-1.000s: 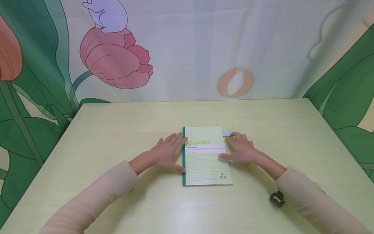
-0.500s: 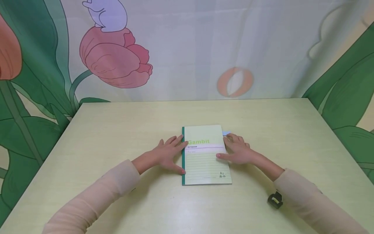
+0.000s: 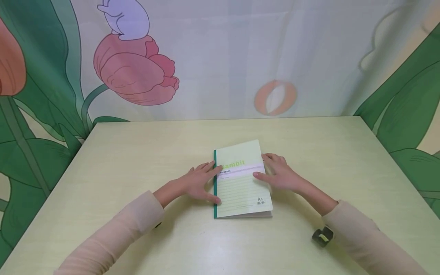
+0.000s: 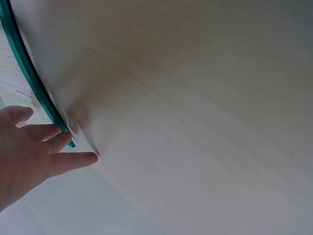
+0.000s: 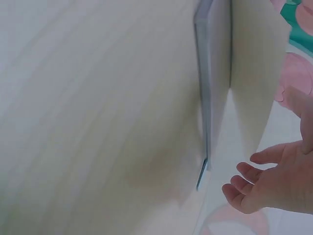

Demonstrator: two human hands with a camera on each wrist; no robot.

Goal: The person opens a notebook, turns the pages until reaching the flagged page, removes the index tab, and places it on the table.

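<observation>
A pale green notebook (image 3: 240,191) marked "Gambit" lies on the table, its green spine (image 4: 29,68) on the left. Its front cover (image 5: 257,63) stands partly lifted along the right side, away from the page block (image 5: 210,73). My right hand (image 3: 282,173) holds the cover's free edge, thumb on the outer face and fingers at the edge. A thin blue tab (image 5: 201,174) sticks out from the pages in the right wrist view; the head view hides it. With fingers spread, my left hand (image 3: 199,183) rests along the spine, thumb and index fingertips over the cover.
The pale wooden table (image 3: 144,152) extends on all sides of the notebook. Behind its far edge hangs a printed curtain (image 3: 213,61) with flowers and leaves. A small black device (image 3: 323,236) sits under the right sleeve.
The notebook's cover has risen from flat at its right side, with my right hand moving slightly left and up with it. The blue tab has gone out of the head view. My left hand stays at the spine.
</observation>
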